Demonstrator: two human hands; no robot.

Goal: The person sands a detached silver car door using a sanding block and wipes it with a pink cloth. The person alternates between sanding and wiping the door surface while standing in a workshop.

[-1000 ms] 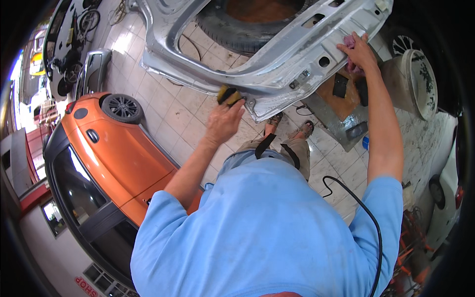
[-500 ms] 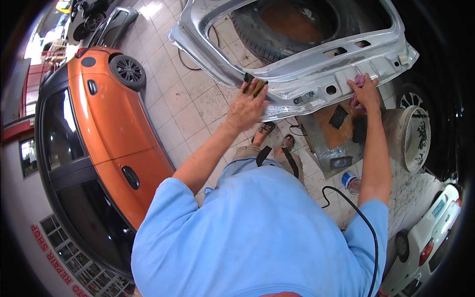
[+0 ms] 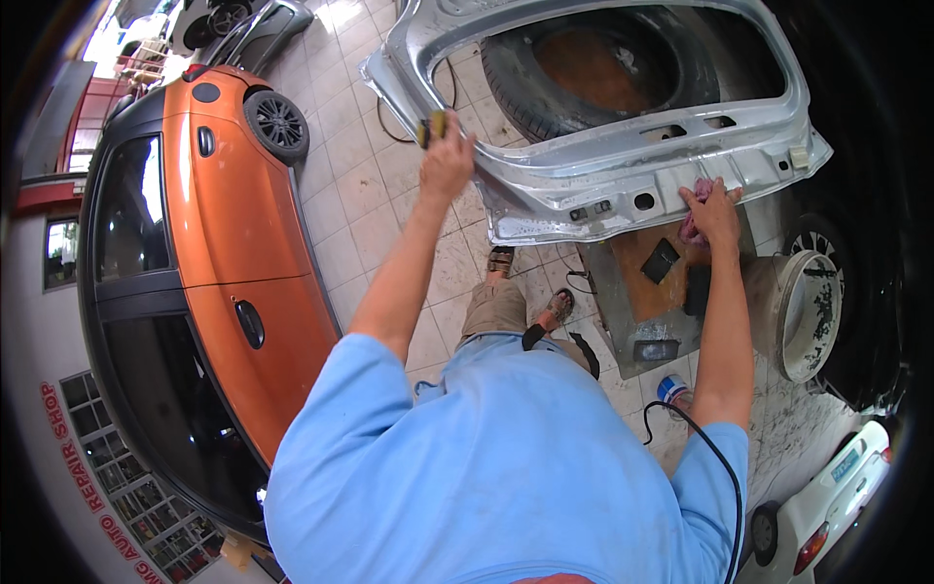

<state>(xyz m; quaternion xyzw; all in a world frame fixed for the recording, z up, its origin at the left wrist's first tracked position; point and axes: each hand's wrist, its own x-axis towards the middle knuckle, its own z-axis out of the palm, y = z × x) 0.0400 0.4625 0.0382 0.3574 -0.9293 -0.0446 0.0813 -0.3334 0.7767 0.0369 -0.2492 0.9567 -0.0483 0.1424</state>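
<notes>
A bare silver car tailgate panel (image 3: 574, 170) with a large window opening lies ahead of me, its surface wet along the near edge. My left hand (image 3: 448, 167) is closed on a yellow-and-black pad (image 3: 432, 127), beside the panel's left frame; whether the pad touches the metal I cannot tell. At the near right edge of the panel, my right hand (image 3: 718, 212) grips a bunched pink cloth (image 3: 694, 222), the fingers resting on the metal. Behind the window opening a large black tyre (image 3: 506, 83) is visible.
Right of my feet stands a low board-topped surface (image 3: 628, 336) bearing a dark square pad (image 3: 660, 260). A stained whitish bucket (image 3: 806, 321) is beyond it, and a blue-lidded jar (image 3: 671, 389) nearby. An orange car (image 3: 229, 229) fills the left. A black cable (image 3: 715, 443) crosses my right arm.
My left hand has moved up and left with the pad, from the panel's near left corner to its left frame. My right hand stays at the near edge with the cloth. The view has shifted slightly.
</notes>
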